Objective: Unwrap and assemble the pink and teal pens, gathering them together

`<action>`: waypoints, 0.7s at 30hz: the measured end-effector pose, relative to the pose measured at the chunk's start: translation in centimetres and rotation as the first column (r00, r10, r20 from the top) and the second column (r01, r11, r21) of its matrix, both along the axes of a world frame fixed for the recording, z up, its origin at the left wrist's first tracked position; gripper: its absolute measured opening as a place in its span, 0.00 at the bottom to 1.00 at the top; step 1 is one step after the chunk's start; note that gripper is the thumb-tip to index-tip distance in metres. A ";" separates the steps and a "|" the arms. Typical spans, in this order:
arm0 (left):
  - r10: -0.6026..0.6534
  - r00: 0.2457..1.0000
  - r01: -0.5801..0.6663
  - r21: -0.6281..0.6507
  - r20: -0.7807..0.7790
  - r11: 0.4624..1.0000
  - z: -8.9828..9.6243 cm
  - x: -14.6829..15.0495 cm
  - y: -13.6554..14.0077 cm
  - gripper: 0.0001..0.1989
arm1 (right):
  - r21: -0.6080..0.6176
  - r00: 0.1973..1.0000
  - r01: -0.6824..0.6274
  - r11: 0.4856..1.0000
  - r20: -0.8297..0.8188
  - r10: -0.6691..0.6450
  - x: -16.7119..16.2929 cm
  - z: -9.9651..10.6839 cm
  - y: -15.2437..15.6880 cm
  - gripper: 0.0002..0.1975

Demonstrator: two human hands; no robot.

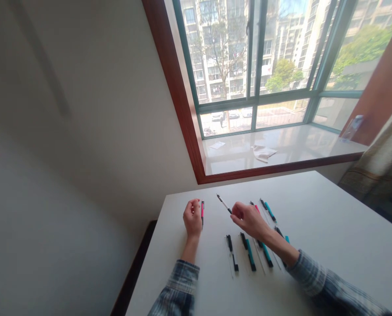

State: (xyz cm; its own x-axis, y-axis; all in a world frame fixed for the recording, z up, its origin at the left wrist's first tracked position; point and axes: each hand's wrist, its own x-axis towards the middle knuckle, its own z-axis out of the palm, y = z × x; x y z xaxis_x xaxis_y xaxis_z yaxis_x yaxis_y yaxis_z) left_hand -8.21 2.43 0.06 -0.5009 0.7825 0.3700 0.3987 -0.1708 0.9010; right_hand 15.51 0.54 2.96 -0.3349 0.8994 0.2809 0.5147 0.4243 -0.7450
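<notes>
My left hand point(192, 216) rests over the far left of the white table point(179, 303), its fingers curled in. A pink and black pen point(202, 212) lies close along its right side; whether the fingers touch it I cannot tell. To the right, my right hand point(247, 216) pinches the lower end of a slim white and black pen point(223, 202), which points up and left. Partly behind that hand is a pink pen part point(257, 209). Under and beside the right forearm lie teal barrels point(250, 255), black pen parts point(229, 242) and thin white refills point(229, 259).
Another teal and black set point(270, 210) lies behind the right hand. Beyond the table are a wooden-framed window sill point(235, 162) with a crumpled cloth point(263, 152) and a clear bottle point(352, 128). A wall point(100, 175) stands on the left, a curtain point(370, 171) on the right.
</notes>
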 end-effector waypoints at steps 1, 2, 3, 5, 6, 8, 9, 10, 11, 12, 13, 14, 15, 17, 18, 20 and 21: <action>0.033 0.999 -0.033 0.006 0.000 0.999 -0.1 -0.7 0.0 0.20 | -0.006 1.000 0.011 1.000 0.028 -0.011 -0.4 0.2 -0.2 0.04; 0.071 0.997 -0.071 0.016 -0.001 0.997 -0.1 -1.4 -0.1 0.20 | -0.014 0.998 0.017 1.000 0.061 -0.016 -1.0 0.3 -0.5 0.04; 0.095 0.995 -0.095 0.020 -0.007 0.995 -0.1 -2.0 -0.2 0.20 | -0.025 0.994 0.019 1.000 0.105 -0.016 -1.6 0.5 -0.7 0.04; 0.131 0.991 -0.131 0.018 -0.023 0.991 -0.1 -2.9 -0.6 0.20 | -0.051 0.978 0.017 0.999 0.207 -0.006 -3.0 0.7 -1.1 0.04; 0.140 0.989 -0.140 0.007 -0.036 0.990 -0.1 -3.2 -0.9 0.20 | -0.062 0.966 0.020 0.998 0.258 -0.004 -3.8 0.7 -1.3 0.04; 0.141 0.987 -0.143 -0.022 -0.076 0.990 0.0 -3.6 -1.4 0.19 | -0.071 0.948 0.030 0.997 0.319 -0.006 -5.5 0.8 -1.5 0.04; 0.135 0.986 -0.139 -0.033 -0.098 0.990 0.0 -3.7 -1.6 0.19 | -0.071 0.941 0.036 0.997 0.337 -0.010 -6.3 0.7 -1.6 0.05; 0.130 0.984 -0.136 -0.039 -0.118 0.990 0.1 -3.8 -1.8 0.18 | -0.071 0.936 0.040 0.997 0.352 -0.013 -7.1 0.7 -1.8 0.06; 0.127 0.982 -0.134 -0.041 -0.138 0.990 0.1 -3.9 -1.9 0.18 | -0.071 0.930 0.043 0.997 0.367 -0.014 -7.8 0.6 -1.9 0.07; 0.126 0.980 -0.134 -0.041 -0.155 0.990 0.1 -3.9 -2.0 0.17 | -0.072 0.924 0.046 0.996 0.382 -0.015 -8.6 0.6 -2.0 0.08; 0.125 0.978 -0.134 -0.042 -0.170 0.990 0.1 -4.0 -2.1 0.17 | -0.073 0.919 0.048 0.996 0.395 -0.015 -9.3 0.5 -2.1 0.09; 0.121 0.976 -0.131 -0.043 -0.182 0.990 0.1 -4.0 -2.1 0.17 | -0.076 0.914 0.051 0.996 0.406 -0.016 -9.9 0.4 -2.2 0.10; 0.113 0.975 -0.124 -0.044 -0.192 0.991 0.0 -4.1 -2.2 0.17 | -0.078 0.910 0.055 0.995 0.415 -0.018 -10.5 0.4 -2.3 0.10; 0.094 0.974 -0.105 -0.044 -0.206 0.993 -0.1 -4.2 -2.2 0.17 | -0.085 0.904 0.058 0.995 0.428 -0.016 -11.5 0.3 -2.4 0.12; 0.088 0.974 -0.099 -0.041 -0.210 0.994 -0.1 -4.3 -2.2 0.17 | -0.088 0.902 0.058 0.994 0.432 -0.014 -11.9 0.2 -2.5 0.12; 0.090 0.972 -0.099 -0.033 -0.218 0.995 -0.2 -4.4 -2.2 0.17 | -0.095 0.900 0.054 0.994 0.437 -0.007 -12.5 0.0 -2.5 0.13; 0.093 0.971 -0.102 -0.029 -0.221 0.994 -0.3 -4.5 -2.2 0.17 | -0.098 0.899 0.052 0.994 0.437 -0.004 -12.8 -0.1 -2.5 0.13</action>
